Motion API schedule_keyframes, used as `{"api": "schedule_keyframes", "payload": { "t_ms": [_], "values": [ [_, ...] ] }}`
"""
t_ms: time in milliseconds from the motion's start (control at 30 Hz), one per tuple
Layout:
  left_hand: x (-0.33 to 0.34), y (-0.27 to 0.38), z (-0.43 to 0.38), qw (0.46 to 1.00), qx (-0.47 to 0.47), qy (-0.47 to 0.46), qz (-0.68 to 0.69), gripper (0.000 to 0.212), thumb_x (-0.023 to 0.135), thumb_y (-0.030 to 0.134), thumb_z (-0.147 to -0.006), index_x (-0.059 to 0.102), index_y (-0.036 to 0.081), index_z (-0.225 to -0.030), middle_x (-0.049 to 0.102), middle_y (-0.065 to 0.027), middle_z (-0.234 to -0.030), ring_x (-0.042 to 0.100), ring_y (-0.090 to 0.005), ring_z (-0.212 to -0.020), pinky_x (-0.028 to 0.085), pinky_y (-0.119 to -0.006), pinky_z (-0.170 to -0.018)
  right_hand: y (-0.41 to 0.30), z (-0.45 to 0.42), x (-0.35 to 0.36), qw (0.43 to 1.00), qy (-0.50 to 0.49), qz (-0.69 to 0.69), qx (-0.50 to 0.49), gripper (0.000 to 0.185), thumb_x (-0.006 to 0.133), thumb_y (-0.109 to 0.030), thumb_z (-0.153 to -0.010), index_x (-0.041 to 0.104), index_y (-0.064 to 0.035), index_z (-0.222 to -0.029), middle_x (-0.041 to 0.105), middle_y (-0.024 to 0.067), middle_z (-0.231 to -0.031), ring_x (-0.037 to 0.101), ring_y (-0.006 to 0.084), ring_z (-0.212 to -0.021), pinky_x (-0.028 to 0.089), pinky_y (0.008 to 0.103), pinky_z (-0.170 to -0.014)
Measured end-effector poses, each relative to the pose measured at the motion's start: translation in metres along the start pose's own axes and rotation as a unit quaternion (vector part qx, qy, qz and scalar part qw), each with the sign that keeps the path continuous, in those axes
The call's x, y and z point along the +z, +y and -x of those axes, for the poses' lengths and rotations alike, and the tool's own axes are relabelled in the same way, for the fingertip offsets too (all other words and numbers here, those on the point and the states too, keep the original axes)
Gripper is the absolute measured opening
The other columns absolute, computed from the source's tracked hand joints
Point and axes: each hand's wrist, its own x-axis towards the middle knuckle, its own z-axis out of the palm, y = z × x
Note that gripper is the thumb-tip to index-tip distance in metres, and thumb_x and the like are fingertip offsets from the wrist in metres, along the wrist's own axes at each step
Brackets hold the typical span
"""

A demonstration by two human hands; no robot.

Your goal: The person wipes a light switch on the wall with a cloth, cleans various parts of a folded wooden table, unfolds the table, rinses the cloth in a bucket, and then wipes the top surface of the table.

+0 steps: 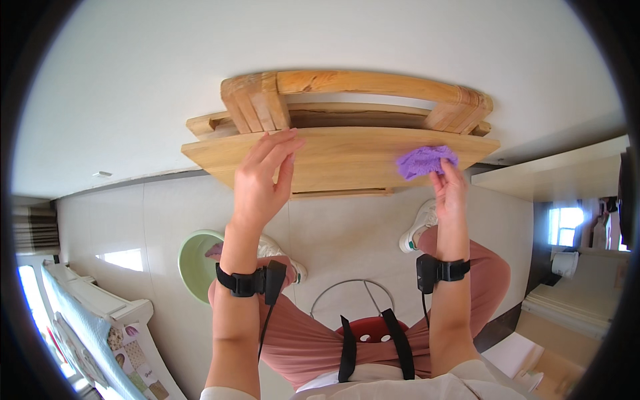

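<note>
In front of me stands a piece of wooden furniture, with a broad flat board (345, 155) below a curved wooden rail (365, 82). My right hand (450, 187) pinches a crumpled purple cloth (427, 162) between thumb and fingers, at the board's right part. The cloth lies against the board's face. My left hand (265, 172) is over the board's left part, empty, with its thumb apart from the loosely extended fingers. Whether its fingertips touch the wood cannot be made out.
A light green basin (192, 267) with a cloth inside stands on the tiled floor, left of my legs. Behind the furniture is a white wall (150, 90). A pale panel (555, 170) juts in at the right. Under me is a red stool seat (367, 330) with a metal ring.
</note>
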Motion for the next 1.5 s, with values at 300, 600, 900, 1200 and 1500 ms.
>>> {"api": "schedule_keyframes", "payload": {
  "t_ms": [300,600,900,1200,1500],
  "values": [
    [-0.018,-0.008,0.007,0.998,-0.069,0.003,-0.015,0.020,0.062,0.004,-0.091,0.070,0.005,-0.109,0.069,-0.0123,-0.104,0.066,-0.0309,-0.095,0.053,-0.036,-0.081,0.099,0.088,0.139,0.855,-0.198,0.347,-0.331,0.034,0.068,0.000,-0.082,0.055,-0.0087,-0.112,0.061,0.0089,-0.110,0.065,0.0220,-0.097,0.058,0.0336,-0.073],
    [-0.038,-0.015,0.011,0.996,-0.074,0.018,-0.039,0.020,0.064,0.006,-0.090,0.069,0.007,-0.110,0.069,-0.0094,-0.106,0.066,-0.0296,-0.093,0.053,-0.036,-0.075,0.073,0.055,0.118,0.683,-0.204,0.472,-0.518,0.037,0.067,0.004,-0.072,0.061,-0.0082,-0.106,0.062,0.0118,-0.098,0.062,0.0334,-0.093,0.052,0.0426,-0.079],
    [-0.053,-0.029,0.024,0.991,-0.088,0.061,-0.077,0.029,0.066,0.003,-0.085,0.067,0.009,-0.114,0.063,-0.0105,-0.121,0.059,-0.0320,-0.110,0.050,-0.042,-0.091,0.029,0.065,0.160,0.685,-0.170,0.478,-0.523,0.036,0.065,-0.004,-0.074,0.060,-0.0055,-0.110,0.063,0.0127,-0.096,0.060,0.0329,-0.092,0.047,0.0446,-0.082],
    [-0.053,-0.016,0.009,0.991,-0.089,0.090,-0.053,0.058,0.066,0.005,-0.088,0.046,0.011,-0.142,0.053,-0.0125,-0.138,0.053,-0.0325,-0.124,0.047,-0.041,-0.101,0.036,0.074,0.164,0.650,-0.194,0.498,-0.540,0.042,0.067,-0.004,-0.069,0.058,-0.0068,-0.109,0.061,0.0118,-0.097,0.057,0.0339,-0.093,0.045,0.0439,-0.082],
    [-0.037,0.000,-0.022,0.985,-0.024,0.166,-0.046,0.085,0.080,0.012,-0.078,0.035,0.007,-0.149,0.043,-0.0198,-0.144,0.046,-0.0366,-0.126,0.047,-0.042,-0.096,0.043,0.092,0.146,0.666,-0.197,0.471,-0.543,0.045,0.068,-0.002,-0.068,0.058,-0.0064,-0.112,0.061,0.0138,-0.101,0.057,0.0350,-0.097,0.045,0.0444,-0.082]
  ]
}}
